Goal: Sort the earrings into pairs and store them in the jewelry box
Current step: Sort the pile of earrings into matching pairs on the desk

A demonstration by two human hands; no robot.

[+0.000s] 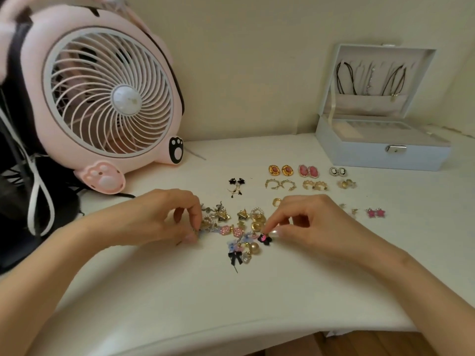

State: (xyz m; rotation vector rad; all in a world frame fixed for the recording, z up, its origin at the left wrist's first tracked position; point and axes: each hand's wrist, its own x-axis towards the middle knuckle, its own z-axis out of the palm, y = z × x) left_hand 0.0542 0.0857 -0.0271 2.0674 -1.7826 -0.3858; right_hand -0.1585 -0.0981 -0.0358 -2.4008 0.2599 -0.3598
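- Nearest the viewer, a white table (205, 299) is seen, with both forearms reaching in over its curved front edge.
- Just beyond, a black bow earring (235, 256) and a pearl ball earring (254, 247) are laid at the near end of the unsorted pile (231, 222).
- The right hand (308, 227) is held at the pile's right side with its fingers curled; a black-and-pink earring (264, 238) is pinched between the thumb tip and forefinger tip, low over the table.
- The left hand (164, 217) is curled at the pile's left edge, thumb and forefinger drawn close together; whether a piece is held between them cannot be told.
- Between the two hands the pile is made up of gold, silver, pearl and pale blue pieces, with two pink rhinestone earrings (231, 231) lying side by side in its middle.
- Farther back, matched pairs are set out in rows: a pink star pair (376, 213) to the right, gold hoop pairs (280, 185) behind the right hand, and gold-rimmed pink ovals (280, 170), larger pink ovals (308, 171) and a cameo pair (338, 171) in the rear row.
- A black dangling pair (236, 185) is placed apart, to the left of those rows.
- Behind the rows at the far right, the pale blue jewelry box (380, 155) stands open, its lid upright and hung with necklaces.
- At the far left a pink fan (102, 93) with paw-shaped feet is stood against the wall.
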